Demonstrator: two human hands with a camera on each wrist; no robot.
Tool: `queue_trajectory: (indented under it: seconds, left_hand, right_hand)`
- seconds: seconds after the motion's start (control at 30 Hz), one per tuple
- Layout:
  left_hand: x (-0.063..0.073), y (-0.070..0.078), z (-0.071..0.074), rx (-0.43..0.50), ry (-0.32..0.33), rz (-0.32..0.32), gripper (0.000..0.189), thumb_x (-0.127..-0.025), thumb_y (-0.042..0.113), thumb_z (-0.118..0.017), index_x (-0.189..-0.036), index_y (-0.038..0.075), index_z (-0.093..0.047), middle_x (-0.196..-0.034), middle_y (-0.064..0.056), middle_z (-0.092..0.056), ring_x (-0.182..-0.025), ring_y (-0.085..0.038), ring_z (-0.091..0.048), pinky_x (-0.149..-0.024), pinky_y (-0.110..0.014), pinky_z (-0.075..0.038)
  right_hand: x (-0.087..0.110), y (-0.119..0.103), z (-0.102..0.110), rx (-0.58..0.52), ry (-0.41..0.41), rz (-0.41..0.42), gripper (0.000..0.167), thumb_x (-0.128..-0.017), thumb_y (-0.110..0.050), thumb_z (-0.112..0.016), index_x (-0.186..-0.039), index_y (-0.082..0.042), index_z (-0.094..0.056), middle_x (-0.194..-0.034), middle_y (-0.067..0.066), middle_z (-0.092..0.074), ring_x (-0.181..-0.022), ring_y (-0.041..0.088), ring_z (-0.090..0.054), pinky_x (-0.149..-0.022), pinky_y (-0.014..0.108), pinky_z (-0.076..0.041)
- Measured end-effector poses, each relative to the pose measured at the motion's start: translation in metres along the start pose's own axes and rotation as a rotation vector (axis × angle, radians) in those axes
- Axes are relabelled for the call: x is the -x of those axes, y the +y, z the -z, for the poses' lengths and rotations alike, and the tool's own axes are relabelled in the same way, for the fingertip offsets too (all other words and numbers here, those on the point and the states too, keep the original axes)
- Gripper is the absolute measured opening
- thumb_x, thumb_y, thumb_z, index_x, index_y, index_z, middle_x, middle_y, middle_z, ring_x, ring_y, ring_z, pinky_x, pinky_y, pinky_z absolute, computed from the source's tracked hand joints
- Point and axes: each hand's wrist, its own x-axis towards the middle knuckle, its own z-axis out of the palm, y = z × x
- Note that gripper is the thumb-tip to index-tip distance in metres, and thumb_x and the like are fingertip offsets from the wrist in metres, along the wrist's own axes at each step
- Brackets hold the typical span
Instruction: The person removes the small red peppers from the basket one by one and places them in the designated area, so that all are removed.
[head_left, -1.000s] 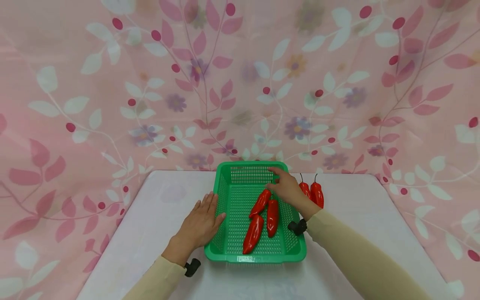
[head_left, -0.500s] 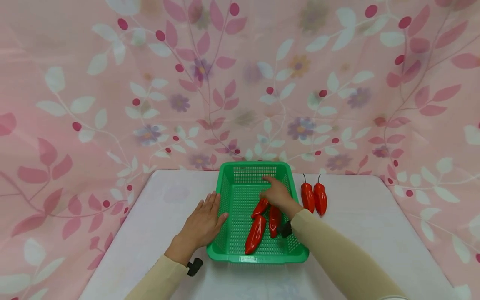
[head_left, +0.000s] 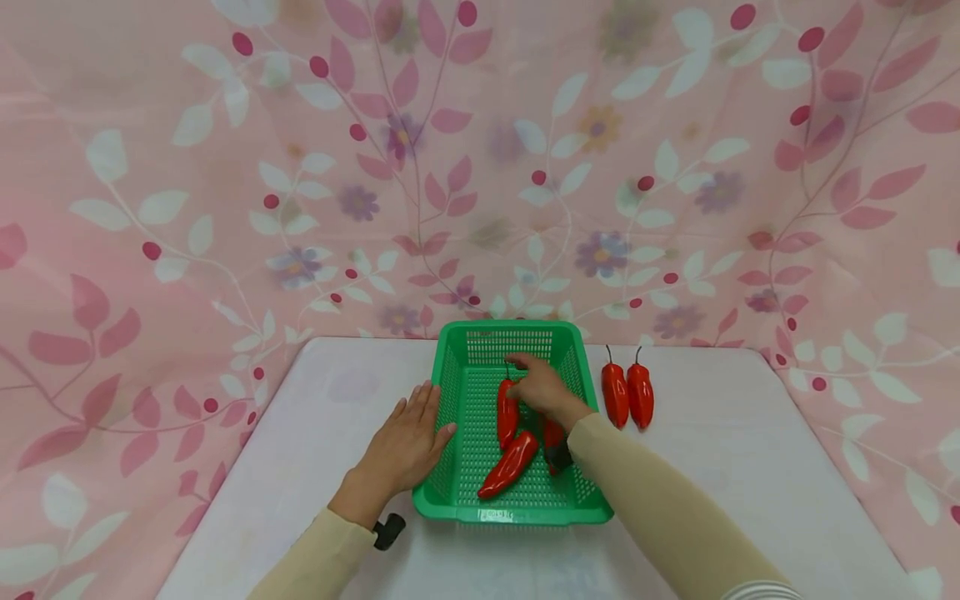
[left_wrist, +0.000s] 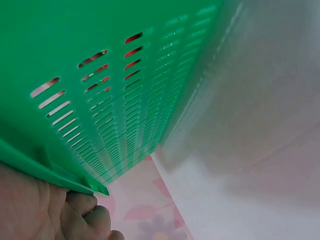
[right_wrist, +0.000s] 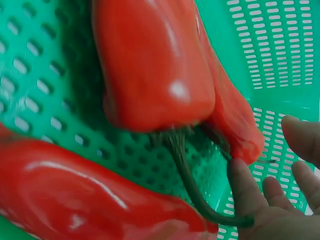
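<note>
Three red chili peppers lie in a green plastic basket [head_left: 512, 517]. My right hand [head_left: 543, 392] reaches inside, its fingers spread beside the stem end of the far pepper [head_left: 507, 414]. In the right wrist view one fingertip touches the end of that pepper [right_wrist: 235, 117]. Nearer me, another pepper [head_left: 509, 467] lies slanted. The third pepper [head_left: 553, 433] is partly hidden under my right wrist. My left hand [head_left: 401, 442] rests with straight fingers along the basket's left rim; the left wrist view shows it against the rim's edge [left_wrist: 70, 182].
Two more red peppers, one [head_left: 615, 396] beside the other [head_left: 641, 398], lie on the white-covered table [head_left: 720, 467] right of the basket. A pink floral cloth [head_left: 480, 167] hangs behind the table's far edge.
My right hand has moved left and down into the basket. The far pepper has shifted left and turned more upright in view; the near one has turned more slanted. My left hand stays put.
</note>
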Motion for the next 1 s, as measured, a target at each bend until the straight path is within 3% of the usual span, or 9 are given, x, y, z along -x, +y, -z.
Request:
queue_trajectory:
  seconds: [0.1,0.23,0.6,0.8,1.0]
  left_hand:
    - [0.0,-0.001,-0.001,0.0,-0.001,0.0,0.076,-0.112,0.045,-0.048,-0.164,-0.005,-0.026,-0.172,-0.024,-0.028,-0.161,-0.039,-0.026,-0.129,-0.057,-0.025]
    - [-0.001,-0.001,-0.002,0.003,-0.004,0.002,0.076,-0.111,0.045,-0.049,-0.164,-0.005,-0.026,-0.172,-0.023,-0.027,-0.161,-0.039,-0.026,-0.129,-0.057,-0.026]
    - [-0.002,0.0,0.0,0.0,-0.016,0.007,0.077,-0.111,0.046,-0.049,-0.165,-0.004,-0.025,-0.172,-0.022,-0.027,-0.161,-0.039,-0.026,-0.129,-0.056,-0.026]
    - [-0.002,-0.001,0.0,-0.004,-0.024,0.005,0.077,-0.111,0.047,-0.047,-0.165,-0.003,-0.025,-0.172,-0.022,-0.027,-0.161,-0.039,-0.025,-0.129,-0.056,-0.026]
    - [-0.002,-0.003,-0.001,-0.007,-0.022,0.006,0.078,-0.112,0.049,-0.045,-0.166,-0.002,-0.024,-0.172,-0.021,-0.027,-0.161,-0.038,-0.025,-0.129,-0.055,-0.027]
  right_hand:
    - [0.0,0.001,-0.005,-0.083,-0.011,-0.068,0.069,-0.09,0.004,-0.072,-0.155,-0.002,-0.048,-0.155,0.028,-0.049,-0.126,0.041,-0.06,-0.096,0.045,-0.058]
    - [0.001,0.006,-0.014,-0.147,-0.019,-0.134,0.07,-0.091,0.0,-0.075,-0.155,-0.001,-0.047,-0.15,0.029,-0.051,-0.114,0.037,-0.065,-0.089,0.04,-0.061]
    - [0.008,0.005,-0.029,0.021,-0.048,-0.136,0.082,-0.085,-0.012,-0.086,-0.155,-0.007,-0.044,-0.131,0.021,-0.063,-0.106,0.032,-0.063,-0.089,0.045,-0.059]
    - [0.007,0.004,-0.032,-0.02,-0.068,-0.141,0.079,-0.086,-0.006,-0.084,-0.153,-0.002,-0.042,-0.126,0.023,-0.062,-0.101,0.031,-0.067,-0.078,0.041,-0.063]
    - [0.006,0.001,-0.035,-0.127,-0.101,-0.141,0.075,-0.086,-0.002,-0.081,-0.151,-0.003,-0.043,-0.129,0.023,-0.062,-0.097,0.031,-0.07,-0.077,0.045,-0.065]
